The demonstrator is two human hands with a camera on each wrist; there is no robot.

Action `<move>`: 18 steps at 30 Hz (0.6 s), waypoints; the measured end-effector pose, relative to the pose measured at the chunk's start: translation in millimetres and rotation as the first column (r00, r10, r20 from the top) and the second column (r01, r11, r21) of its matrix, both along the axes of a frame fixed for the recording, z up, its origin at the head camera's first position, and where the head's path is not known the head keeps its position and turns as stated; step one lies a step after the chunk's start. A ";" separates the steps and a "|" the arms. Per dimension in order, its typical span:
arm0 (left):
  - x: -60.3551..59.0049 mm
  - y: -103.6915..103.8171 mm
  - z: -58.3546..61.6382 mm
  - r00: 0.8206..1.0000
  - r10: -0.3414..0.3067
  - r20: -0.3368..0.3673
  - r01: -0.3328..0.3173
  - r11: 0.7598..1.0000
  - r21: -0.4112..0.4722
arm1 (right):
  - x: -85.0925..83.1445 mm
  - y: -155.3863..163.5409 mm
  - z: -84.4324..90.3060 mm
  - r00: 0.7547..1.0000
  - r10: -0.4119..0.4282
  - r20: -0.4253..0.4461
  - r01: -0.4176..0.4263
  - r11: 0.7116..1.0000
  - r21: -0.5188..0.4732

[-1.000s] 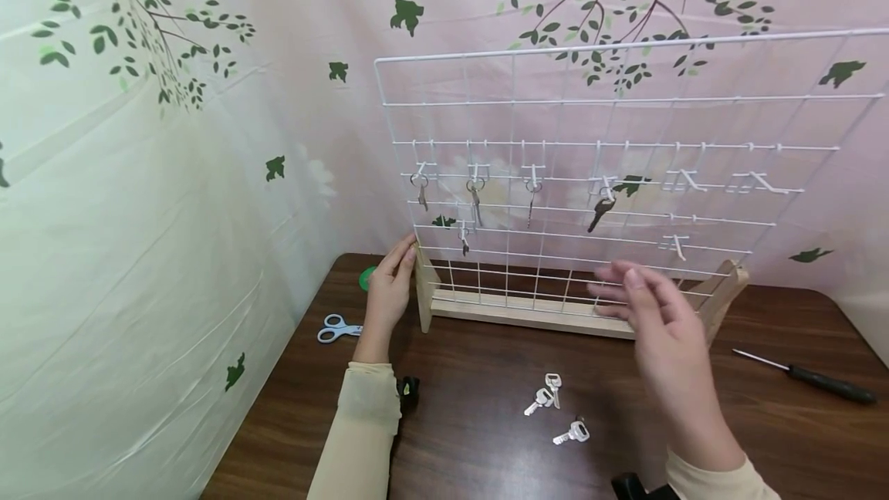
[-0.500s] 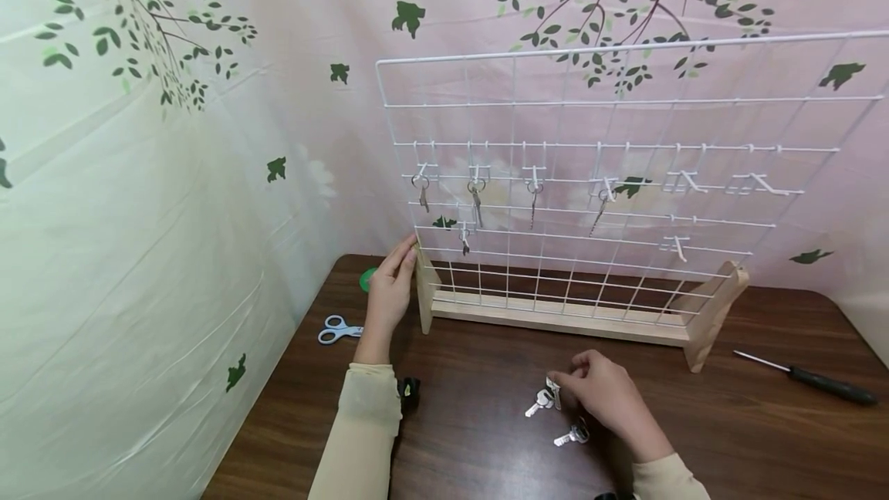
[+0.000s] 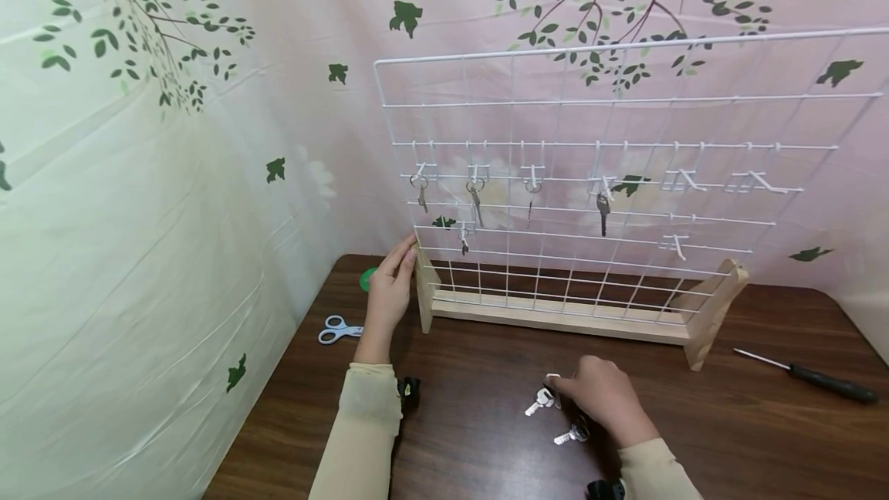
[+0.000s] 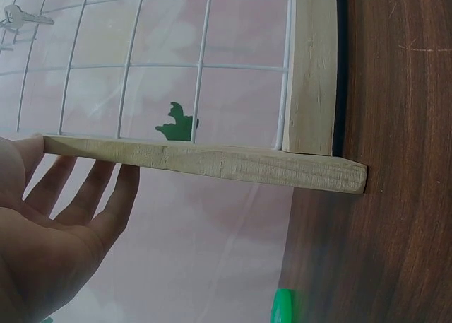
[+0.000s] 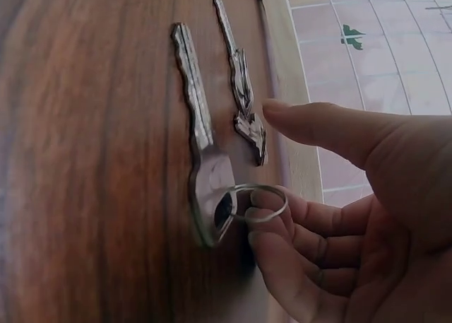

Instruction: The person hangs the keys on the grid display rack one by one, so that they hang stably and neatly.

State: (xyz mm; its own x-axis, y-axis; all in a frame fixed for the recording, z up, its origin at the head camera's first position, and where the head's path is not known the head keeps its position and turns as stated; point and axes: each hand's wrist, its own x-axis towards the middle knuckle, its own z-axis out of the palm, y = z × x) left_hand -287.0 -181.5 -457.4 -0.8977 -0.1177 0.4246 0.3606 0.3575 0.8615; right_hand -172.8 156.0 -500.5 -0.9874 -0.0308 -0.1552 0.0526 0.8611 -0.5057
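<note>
My left hand [image 3: 391, 284] grips the left wooden upright [image 4: 205, 162] of a white wire grid rack [image 3: 512, 102], thumb on one side and fingers on the other. Low over the table, my right hand [image 3: 607, 400] reaches to a pair of silver keys [image 3: 539, 403], its thumb partly covering the farther one. The right wrist view shows a gap between thumb and curved fingers, the thumb tip close to that pair. Nearer lies a third key [image 5: 212, 185], its ring [image 5: 272, 213] standing up before the fingertips; whether they touch it I cannot tell.
Keys hang on several white hooks of the rack, including a dark key [image 3: 603, 211]; hooks at right [image 3: 677, 247] hold none. Blue scissors [image 3: 339, 329] and a green round object [image 3: 367, 278] lie left. A black-handled screwdriver [image 3: 826, 384] lies right on the wooden table [image 3: 472, 454].
My right hand has come down from in front of the rack to the keys on the table. The key on the fourth upper hook has turned. The left hand stays on the upright.
</note>
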 end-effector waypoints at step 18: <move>2.2 1.2 2.2 1.000 -0.008 0.009 0.008 1.000 0.015 | -20.5 9.3 -36.2 0.999 0.054 -0.007 -0.054 0.999 -0.001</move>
